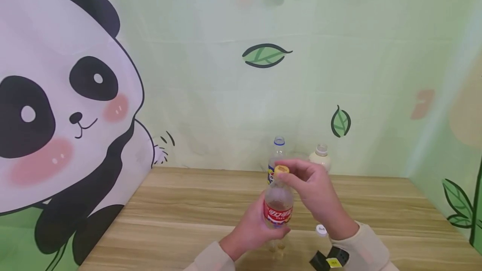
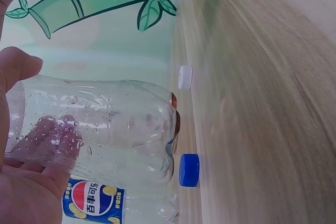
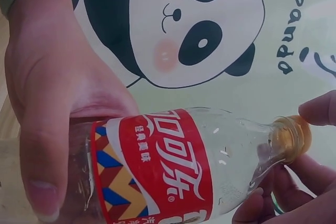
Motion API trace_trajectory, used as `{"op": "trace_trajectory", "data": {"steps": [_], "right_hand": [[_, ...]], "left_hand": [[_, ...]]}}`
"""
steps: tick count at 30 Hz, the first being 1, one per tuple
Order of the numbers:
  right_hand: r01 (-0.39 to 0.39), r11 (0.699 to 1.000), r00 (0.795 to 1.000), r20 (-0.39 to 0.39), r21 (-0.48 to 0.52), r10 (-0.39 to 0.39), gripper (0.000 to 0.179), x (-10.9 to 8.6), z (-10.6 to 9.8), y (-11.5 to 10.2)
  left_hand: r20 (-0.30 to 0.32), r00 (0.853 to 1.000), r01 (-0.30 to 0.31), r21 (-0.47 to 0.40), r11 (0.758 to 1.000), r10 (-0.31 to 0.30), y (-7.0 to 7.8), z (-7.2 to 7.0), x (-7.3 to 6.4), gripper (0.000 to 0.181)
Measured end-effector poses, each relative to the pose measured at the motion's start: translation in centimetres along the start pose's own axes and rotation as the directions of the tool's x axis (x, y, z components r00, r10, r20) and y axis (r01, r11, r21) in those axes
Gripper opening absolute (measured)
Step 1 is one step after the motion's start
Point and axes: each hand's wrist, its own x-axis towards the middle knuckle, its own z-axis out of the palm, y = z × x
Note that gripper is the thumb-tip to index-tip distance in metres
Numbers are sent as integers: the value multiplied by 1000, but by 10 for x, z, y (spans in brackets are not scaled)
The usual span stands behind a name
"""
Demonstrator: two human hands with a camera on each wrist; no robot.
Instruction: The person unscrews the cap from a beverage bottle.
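Observation:
My left hand [image 1: 251,230] grips a clear plastic bottle [image 1: 278,212] with a red label, curled round its lower part and holding it upright above the table. A little liquid shows in the bottle's base in the left wrist view. On the bottle's neck sits a yellow-orange cap [image 3: 303,136], pinched between the thumb and fingers of my right hand [image 1: 315,188]. Behind this bottle stands a capless clear bottle [image 1: 279,152] with a blue neck ring; its Pepsi-style label [image 2: 94,201] shows in the left wrist view.
A cream-coloured bottle [image 1: 320,158] without a cap stands at the back, partly behind my right hand. On the wooden table [image 1: 180,208] lie a white cap [image 1: 321,230] near my right wrist and a blue cap [image 2: 189,170]. A panda-printed backdrop [image 1: 211,108] rises behind the table.

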Motion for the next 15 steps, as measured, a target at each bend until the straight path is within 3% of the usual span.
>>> {"op": "trace_trajectory", "data": {"steps": [9,15], "right_hand": [[0,998,1000,24,-57,1,39,0,0,-1],[-28,994,995,-94,-110,17,46,1,4,-2]], "left_hand": [[7,1000,3,8,1000,-4,-2,0,1,75],[10,1000,-21,39,999,21,-3,1,1,71]]}}
